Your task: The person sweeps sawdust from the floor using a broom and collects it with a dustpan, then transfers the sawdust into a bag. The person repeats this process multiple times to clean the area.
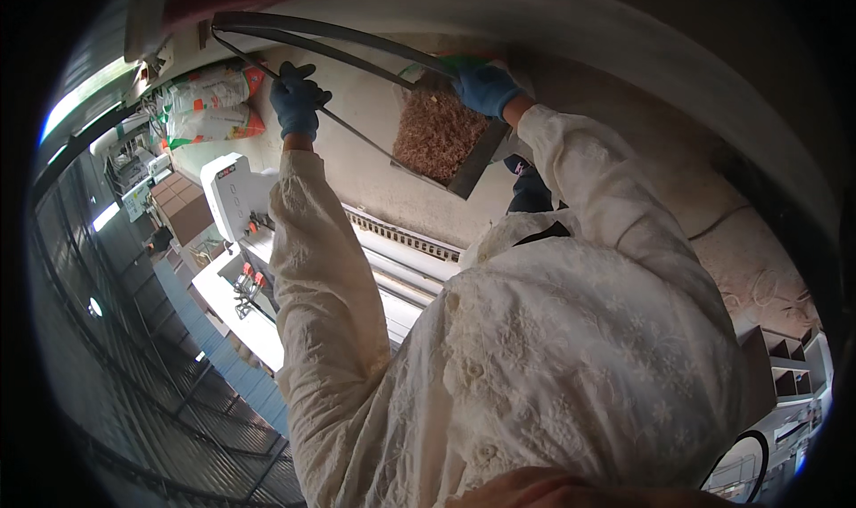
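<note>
I'm seeing: dark strips arching left of 1 shavings bin | right hand gripping them near bin, presumably steadying their curve | left hand lying left of bin, fingers standing apart, pinch unclear to me

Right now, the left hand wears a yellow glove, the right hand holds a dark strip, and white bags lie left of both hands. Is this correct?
Not fully: in the head view, the glove on the left hand is blue, not yellow. The rest is correct: the right hand holds a dark strip, and white bags lie left of both hands.
</note>
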### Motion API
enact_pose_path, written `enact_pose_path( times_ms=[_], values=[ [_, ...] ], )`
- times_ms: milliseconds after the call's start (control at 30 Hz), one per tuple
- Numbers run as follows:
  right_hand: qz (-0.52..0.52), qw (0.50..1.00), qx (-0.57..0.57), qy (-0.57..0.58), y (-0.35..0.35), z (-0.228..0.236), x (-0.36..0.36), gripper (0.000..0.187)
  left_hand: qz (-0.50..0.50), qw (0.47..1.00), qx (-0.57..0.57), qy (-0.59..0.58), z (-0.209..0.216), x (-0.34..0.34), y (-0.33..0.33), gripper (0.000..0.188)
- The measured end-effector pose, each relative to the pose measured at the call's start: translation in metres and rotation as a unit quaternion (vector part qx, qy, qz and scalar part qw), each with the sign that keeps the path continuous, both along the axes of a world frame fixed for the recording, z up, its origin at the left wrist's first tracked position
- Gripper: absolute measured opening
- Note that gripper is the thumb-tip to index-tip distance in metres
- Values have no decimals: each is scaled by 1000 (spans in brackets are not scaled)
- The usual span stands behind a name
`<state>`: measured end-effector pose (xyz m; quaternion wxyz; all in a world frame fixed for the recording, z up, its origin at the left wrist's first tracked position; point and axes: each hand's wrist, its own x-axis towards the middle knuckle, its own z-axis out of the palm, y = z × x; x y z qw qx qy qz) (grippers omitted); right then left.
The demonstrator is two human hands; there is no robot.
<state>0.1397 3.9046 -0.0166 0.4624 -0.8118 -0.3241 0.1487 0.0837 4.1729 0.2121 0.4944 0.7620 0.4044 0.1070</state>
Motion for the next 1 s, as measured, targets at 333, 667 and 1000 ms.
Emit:
enact_pose_path(
  times_ms=[333,667,1000],
  values=[
    [31,998,-59,-12,-4,15,17,25,52,998,4,-21,7,2,-13,56],
    [18,998,-67,7,8,1,20,24,66,997,-30,3,5,13,3,54],
    [35,993,-110,-11,8,36,15,26,129,990,-46,32,9,-6,27,53]
  ],
)
